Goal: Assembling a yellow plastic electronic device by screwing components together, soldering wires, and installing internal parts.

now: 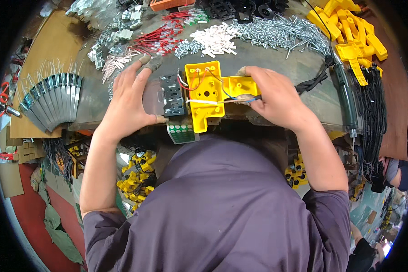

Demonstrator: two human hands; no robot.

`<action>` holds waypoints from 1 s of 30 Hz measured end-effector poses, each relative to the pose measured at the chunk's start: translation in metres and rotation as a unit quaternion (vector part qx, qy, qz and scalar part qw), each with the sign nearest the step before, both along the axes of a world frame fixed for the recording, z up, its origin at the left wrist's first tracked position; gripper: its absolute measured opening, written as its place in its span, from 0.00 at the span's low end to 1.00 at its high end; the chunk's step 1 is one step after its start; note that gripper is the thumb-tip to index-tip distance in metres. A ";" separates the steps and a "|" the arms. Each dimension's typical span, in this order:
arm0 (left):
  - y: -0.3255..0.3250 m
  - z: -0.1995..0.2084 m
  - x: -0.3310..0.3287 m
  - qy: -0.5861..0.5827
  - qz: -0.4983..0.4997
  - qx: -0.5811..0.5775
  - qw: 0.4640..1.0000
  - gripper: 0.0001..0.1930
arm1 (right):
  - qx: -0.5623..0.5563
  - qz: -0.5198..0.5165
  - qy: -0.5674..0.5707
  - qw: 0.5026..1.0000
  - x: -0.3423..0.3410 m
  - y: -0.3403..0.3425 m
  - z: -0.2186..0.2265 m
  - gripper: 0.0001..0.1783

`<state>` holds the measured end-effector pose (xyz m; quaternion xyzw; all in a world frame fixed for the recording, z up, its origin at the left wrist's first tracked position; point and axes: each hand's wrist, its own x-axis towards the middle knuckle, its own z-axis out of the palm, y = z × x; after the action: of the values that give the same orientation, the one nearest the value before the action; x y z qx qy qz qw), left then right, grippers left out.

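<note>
My right hand (279, 95) is closed round the handle end of a yellow plastic housing half (215, 84), its thumb and fingers on opposite edges. The housing lies with its hollow inside up; red, white and blue wires cross it, and a black cable (312, 84) leads away past my right hand. Left of the housing, close against it, sits a black slotted metal plate (172, 95) linked by the wires. My left hand (130, 97) spreads round the plate's left side, fingers apart, thumb tip close to its lower corner. Dark covers show on some left fingertips.
Behind lie heaps of screws (281, 34), white sleeves (216, 40) and red-wired parts (161, 38). Metal strips (54, 99) fan out at left. A corded screwdriver (345, 97), black cables (371, 118) and yellow housings (349, 27) are at right. A green dotted sheet (182, 133) overhangs the front edge.
</note>
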<state>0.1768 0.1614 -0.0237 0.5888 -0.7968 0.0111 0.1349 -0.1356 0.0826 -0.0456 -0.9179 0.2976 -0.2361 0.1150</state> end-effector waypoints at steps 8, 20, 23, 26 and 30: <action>0.047 0.053 -0.030 -0.057 -0.055 -0.245 0.966 0.41 | -0.142 0.006 -0.119 0.983 -0.026 0.014 0.014 0.27; 0.046 0.028 -0.006 0.001 0.025 -0.125 0.992 0.39 | -0.064 0.004 -0.050 0.997 -0.017 0.035 0.023 0.27; 0.021 -0.006 -0.006 0.119 0.078 0.016 0.990 0.41 | -0.018 0.017 -0.005 1.000 -0.012 0.012 0.002 0.32; 0.015 -0.020 0.004 0.180 0.037 0.084 0.979 0.39 | 0.167 0.079 0.006 0.983 -0.009 0.014 0.028 0.43; -0.001 -0.027 0.010 0.207 -0.015 0.090 0.974 0.36 | 0.246 0.161 -0.057 0.954 -0.013 -0.021 0.049 0.35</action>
<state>0.1864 0.1608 -0.0504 0.5757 -0.7585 -0.1850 0.2429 -0.1484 0.0614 0.0033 -0.8818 0.1880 -0.1855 0.3908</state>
